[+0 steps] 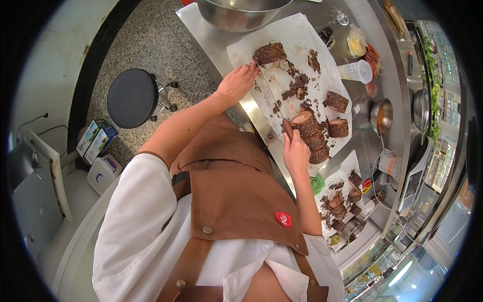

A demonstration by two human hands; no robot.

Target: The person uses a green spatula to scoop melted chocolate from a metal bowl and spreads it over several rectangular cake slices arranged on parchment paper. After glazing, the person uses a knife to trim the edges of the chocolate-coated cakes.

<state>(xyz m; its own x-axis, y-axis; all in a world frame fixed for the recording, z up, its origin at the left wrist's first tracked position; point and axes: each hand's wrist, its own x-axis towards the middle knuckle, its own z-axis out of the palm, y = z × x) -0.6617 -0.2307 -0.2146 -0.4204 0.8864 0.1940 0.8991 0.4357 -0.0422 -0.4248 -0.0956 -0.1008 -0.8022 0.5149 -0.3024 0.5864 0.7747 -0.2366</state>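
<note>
My right hand (297, 151) is closed around the brown handle of a long thin knife (288, 129). Its narrow blade runs up and left over crumb-strewn white paper (241, 49). At the blade's far end, the fingertips of my left hand (237, 83) touch or lie close to it, beside a chocolate-coated cake roll piece (270, 54). Whether they pinch the blade is unclear. Just right of the knife handle lies a row of dark roll pieces (305, 122), the nearest showing a pale brown cut face. Two smaller pieces (336, 102) (338, 128) sit farther right, with broken chocolate bits (298, 85) between.
A large steel bowl (243, 17) stands at the steel table's far end. Along the right are a plastic cup (356, 71), a small steel bowl (381, 115) and a scale (411, 185). More cake pieces (336, 204) lie on a second paper. A black stool (132, 98) stands left.
</note>
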